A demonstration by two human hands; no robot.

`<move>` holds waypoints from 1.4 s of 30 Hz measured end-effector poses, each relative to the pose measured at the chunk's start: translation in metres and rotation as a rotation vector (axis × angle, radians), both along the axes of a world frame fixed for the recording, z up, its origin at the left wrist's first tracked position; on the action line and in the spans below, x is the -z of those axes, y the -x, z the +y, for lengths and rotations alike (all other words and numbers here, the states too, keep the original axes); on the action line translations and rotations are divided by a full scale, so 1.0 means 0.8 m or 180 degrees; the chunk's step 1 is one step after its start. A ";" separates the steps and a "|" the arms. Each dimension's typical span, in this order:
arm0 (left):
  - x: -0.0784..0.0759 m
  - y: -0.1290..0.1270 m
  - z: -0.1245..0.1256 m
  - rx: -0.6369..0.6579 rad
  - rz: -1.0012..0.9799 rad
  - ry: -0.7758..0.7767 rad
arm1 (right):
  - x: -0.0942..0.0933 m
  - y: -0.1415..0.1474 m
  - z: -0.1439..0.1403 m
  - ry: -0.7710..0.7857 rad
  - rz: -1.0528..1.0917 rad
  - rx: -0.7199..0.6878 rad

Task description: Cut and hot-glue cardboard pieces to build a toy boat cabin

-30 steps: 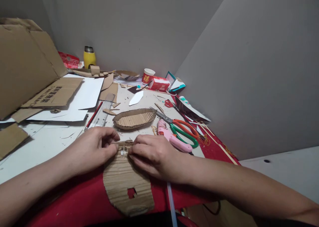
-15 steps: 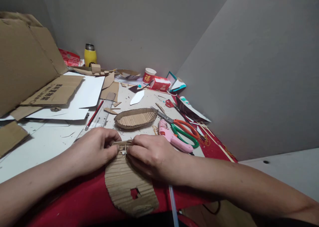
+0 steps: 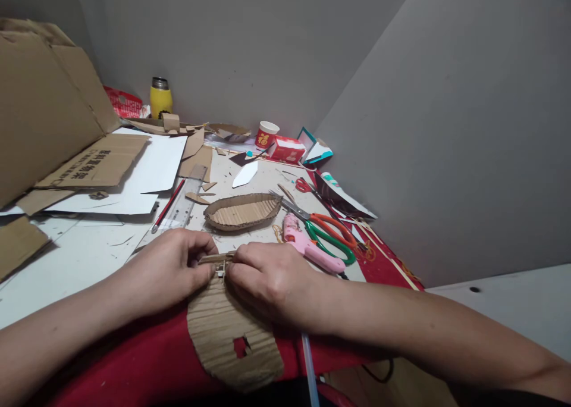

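Observation:
My left hand (image 3: 172, 268) and my right hand (image 3: 267, 276) meet at the far end of a rounded piece of corrugated cardboard (image 3: 229, 338) with a small square hole in it. It lies on the red cloth (image 3: 147, 359) at the near edge of the table. Both hands pinch a thin cardboard strip (image 3: 217, 257) and a small white part at that end. Fingers hide most of the joint.
Beyond the hands lie a boat-shaped cardboard hull (image 3: 243, 211), a pink glue gun (image 3: 307, 249), orange-and-green scissors (image 3: 325, 231), a clear ruler (image 3: 181, 207) and a red pencil (image 3: 167, 206). Cardboard sheets (image 3: 44, 115) and white paper (image 3: 147, 175) cover the left; a yellow flask (image 3: 160, 97) and paper cup (image 3: 266, 135) stand at the back.
The hands stay pinched at the same spot. The cardboard piece has turned slightly, its near end swinging a little to the right.

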State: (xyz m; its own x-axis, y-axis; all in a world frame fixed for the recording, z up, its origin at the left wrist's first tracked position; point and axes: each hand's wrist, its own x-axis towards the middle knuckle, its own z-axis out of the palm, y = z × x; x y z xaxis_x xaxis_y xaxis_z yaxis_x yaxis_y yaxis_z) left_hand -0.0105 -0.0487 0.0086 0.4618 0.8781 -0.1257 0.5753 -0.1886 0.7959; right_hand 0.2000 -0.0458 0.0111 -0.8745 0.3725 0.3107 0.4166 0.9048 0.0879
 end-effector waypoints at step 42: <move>0.004 -0.001 0.004 0.0024 0.0012 0.0100 | -0.002 0.000 0.008 0.3903 0.1177 0.1505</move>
State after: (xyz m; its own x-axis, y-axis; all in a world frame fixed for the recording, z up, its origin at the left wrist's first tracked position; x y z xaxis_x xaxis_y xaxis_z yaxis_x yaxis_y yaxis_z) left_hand -0.0100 -0.0458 0.0051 0.4678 0.8702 -0.1549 0.5770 -0.1679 0.7993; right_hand 0.2002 -0.0395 0.0130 -0.5264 0.8136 -0.2469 0.5292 0.0863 -0.8441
